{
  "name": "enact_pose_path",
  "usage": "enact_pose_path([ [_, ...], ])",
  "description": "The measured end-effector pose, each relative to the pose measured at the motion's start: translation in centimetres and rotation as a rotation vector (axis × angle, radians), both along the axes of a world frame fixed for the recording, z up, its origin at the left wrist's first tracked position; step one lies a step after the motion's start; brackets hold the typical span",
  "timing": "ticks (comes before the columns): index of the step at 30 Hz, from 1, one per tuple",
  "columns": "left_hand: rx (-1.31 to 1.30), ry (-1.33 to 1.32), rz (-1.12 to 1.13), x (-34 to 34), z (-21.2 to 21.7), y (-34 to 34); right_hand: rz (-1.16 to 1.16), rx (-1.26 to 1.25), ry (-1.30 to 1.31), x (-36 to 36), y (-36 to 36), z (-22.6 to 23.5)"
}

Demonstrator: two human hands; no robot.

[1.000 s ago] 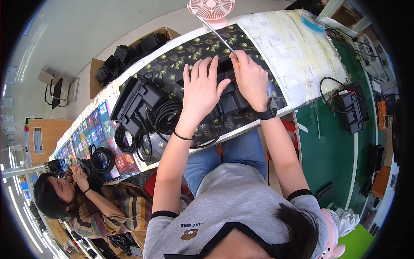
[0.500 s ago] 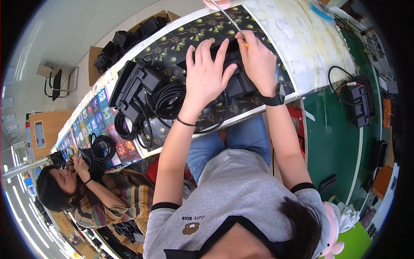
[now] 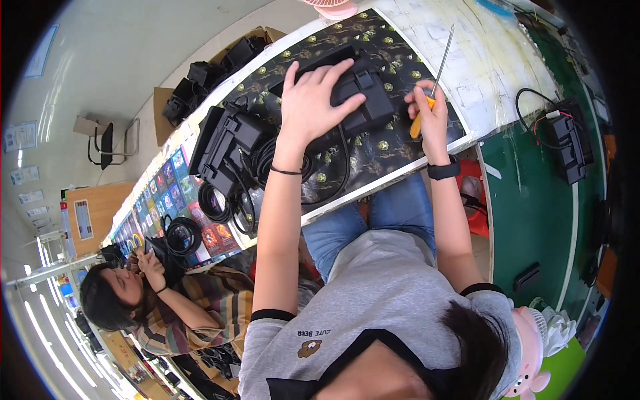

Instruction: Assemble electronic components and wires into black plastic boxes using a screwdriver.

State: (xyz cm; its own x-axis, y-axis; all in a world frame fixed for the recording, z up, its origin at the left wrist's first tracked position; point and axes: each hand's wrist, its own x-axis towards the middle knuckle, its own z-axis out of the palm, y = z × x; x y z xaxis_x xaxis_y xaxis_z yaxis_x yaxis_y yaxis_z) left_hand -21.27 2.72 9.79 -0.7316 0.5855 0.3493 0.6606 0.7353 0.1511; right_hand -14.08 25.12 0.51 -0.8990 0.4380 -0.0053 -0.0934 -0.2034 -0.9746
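Observation:
My left hand (image 3: pixel 313 100) lies flat with spread fingers on a black power adapter box (image 3: pixel 363 100) that sits on the dark patterned table mat (image 3: pixel 387 150). Its black cable (image 3: pixel 320 170) loops beneath my left wrist. To the right of the box, my right hand (image 3: pixel 430 113) is closed around the orange handle of a screwdriver (image 3: pixel 433 83). The screwdriver's metal shaft points up and away from me.
A pile of black adapters and coiled cables (image 3: pixel 227 157) lies left of the box. More black units fill a cardboard box (image 3: pixel 207 77) farther away. A seated person (image 3: pixel 160 293) at my left handles a coil. A pink fan (image 3: pixel 333 7) stands at the table's far edge; another adapter (image 3: pixel 567 140) rests on the green floor.
My right hand has come off the black box and now holds the screwdriver beside it. My left hand still presses on the box. The view has tilted down slightly.

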Motion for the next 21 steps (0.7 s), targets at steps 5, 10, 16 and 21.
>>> enact_pose_path([
  [5, -0.021, 0.021, 0.116, -3.2, -1.5, -0.9, 0.038, 0.113, -0.085, 1.6, -0.4, -0.3],
  [10, -0.091, -0.009, 0.176, -4.6, -2.0, -1.6, 0.077, 0.489, -0.065, 2.2, -1.3, 0.0],
  [16, -0.088, 0.003, 0.180, -4.7, -2.0, -1.6, 0.305, 0.280, -0.109, 3.9, -2.2, 1.3],
  [21, -0.014, 0.077, 0.193, -4.4, -2.2, -1.2, 0.309, 0.475, -0.043, 5.4, -2.2, 1.2],
])
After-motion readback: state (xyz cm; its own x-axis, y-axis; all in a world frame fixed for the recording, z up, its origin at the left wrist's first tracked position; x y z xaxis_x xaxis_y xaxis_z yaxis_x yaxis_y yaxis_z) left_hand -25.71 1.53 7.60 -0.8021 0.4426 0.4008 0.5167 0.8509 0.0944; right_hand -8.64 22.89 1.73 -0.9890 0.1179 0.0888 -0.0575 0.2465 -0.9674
